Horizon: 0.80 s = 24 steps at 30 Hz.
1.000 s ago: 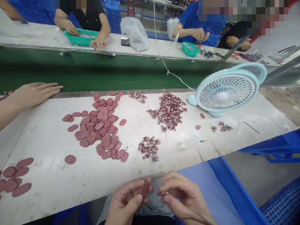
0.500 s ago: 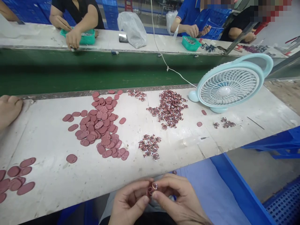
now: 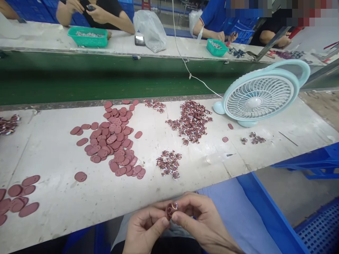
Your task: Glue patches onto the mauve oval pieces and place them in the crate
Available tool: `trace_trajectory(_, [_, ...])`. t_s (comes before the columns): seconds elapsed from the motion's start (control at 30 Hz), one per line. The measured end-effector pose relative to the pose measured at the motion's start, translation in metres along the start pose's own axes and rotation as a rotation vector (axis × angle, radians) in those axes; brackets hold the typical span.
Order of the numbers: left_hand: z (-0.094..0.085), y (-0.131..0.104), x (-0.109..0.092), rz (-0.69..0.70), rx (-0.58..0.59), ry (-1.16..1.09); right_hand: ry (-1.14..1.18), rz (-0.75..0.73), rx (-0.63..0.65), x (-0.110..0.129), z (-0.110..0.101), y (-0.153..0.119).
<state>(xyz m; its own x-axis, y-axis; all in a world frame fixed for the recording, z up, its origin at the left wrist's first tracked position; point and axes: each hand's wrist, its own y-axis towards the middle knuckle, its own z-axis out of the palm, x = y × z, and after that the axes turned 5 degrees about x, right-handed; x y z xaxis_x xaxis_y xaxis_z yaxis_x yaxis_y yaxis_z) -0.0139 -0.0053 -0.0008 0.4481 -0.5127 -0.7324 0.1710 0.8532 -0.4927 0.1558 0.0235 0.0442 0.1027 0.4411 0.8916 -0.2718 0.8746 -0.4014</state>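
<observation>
At the table's front edge, my left hand (image 3: 148, 225) pinches a small reddish-brown oval disc (image 3: 168, 211). My right hand (image 3: 198, 218) touches it from the other side, its thumb and fingertips closed on a tiny brown-and-white figure piece (image 3: 174, 206) at the disc's face. Beyond my hands lies a small group of similar figure pieces (image 3: 168, 164), with a larger heap (image 3: 194, 121) behind it. A big pile of oval discs (image 3: 112, 137) spreads to the left, and a single disc (image 3: 80, 176) lies apart.
A light-blue fan (image 3: 261, 98) stands at the right rear. A clear dropper bottle (image 3: 215, 158) lies on the white table (image 3: 106, 201). More discs (image 3: 18, 201) are at far left. A blue bin (image 3: 272, 211) sits below right. People work across the green strip (image 3: 106, 86).
My hands stay together, and the disc is turned slightly so more of its face shows. Another person's hand has left the table's left edge, uncovering figure pieces. The person opposite has raised both hands.
</observation>
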Motion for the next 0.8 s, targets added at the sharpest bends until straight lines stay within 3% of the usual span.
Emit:
trace_trajectory(0.2, [-0.002, 0.004, -0.003, 0.002, 0.085, 0.055, 0.029, 0.0, -0.027, -0.004, -0.001, -0.001])
trace_trajectory(0.43, [-0.002, 0.002, -0.01, 0.031, 0.031, 0.26, 0.178, -0.034, -0.058, -0.022, -0.013, -0.007])
trace_trajectory(0.5, [-0.014, 0.005, -0.023, 0.172, -0.006, 0.461, 0.272, -0.08, -0.066, -0.031, -0.026, -0.016])
trace_trajectory(0.57, [-0.033, 0.016, -0.043, 0.382, -0.033, 0.818, 0.296, -0.121, -0.102, -0.039, -0.045, -0.028])
trace_trajectory(0.67, [-0.063, 0.043, -0.079, 0.684, 0.066, 1.461, 0.197, -0.127, -0.21, -0.049, -0.078, -0.048])
trace_trajectory(0.73, [-0.076, 0.061, -0.098, 0.765, 0.116, 1.707, 0.123, -0.09, -0.311, -0.055, -0.098, -0.06])
trace_trajectory(0.8, [-0.082, 0.074, -0.11, 0.764, 0.162, 1.815, 0.075, -0.064, -0.428, -0.063, -0.116, -0.069])
